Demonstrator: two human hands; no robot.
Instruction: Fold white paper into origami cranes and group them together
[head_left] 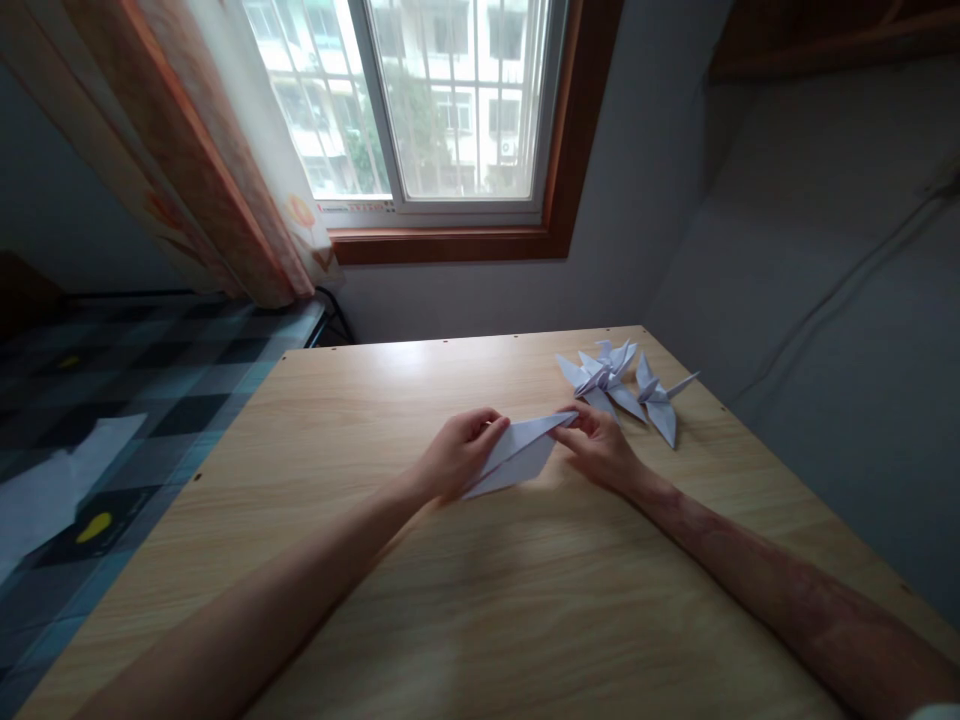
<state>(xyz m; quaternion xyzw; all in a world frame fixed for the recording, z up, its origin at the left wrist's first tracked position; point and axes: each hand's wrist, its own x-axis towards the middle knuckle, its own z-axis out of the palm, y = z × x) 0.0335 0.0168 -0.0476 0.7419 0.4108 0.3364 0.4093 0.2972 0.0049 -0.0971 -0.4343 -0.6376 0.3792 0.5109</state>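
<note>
A partly folded white paper [517,455] lies on the wooden table [480,600], shaped like a long kite with its tip to the right. My left hand [456,455] presses and pinches its left end, fingers curled over the fold. At the pointed right tip, my right hand [600,445] pinches the paper between thumb and fingers. Both hands rest on the tabletop.
Several finished white paper cranes [619,385] sit at the table's far right. A grey wall runs along the right side. Behind the table is a window [442,100] with a curtain [225,160]. A checked bed [112,420] with a white sheet lies to the left.
</note>
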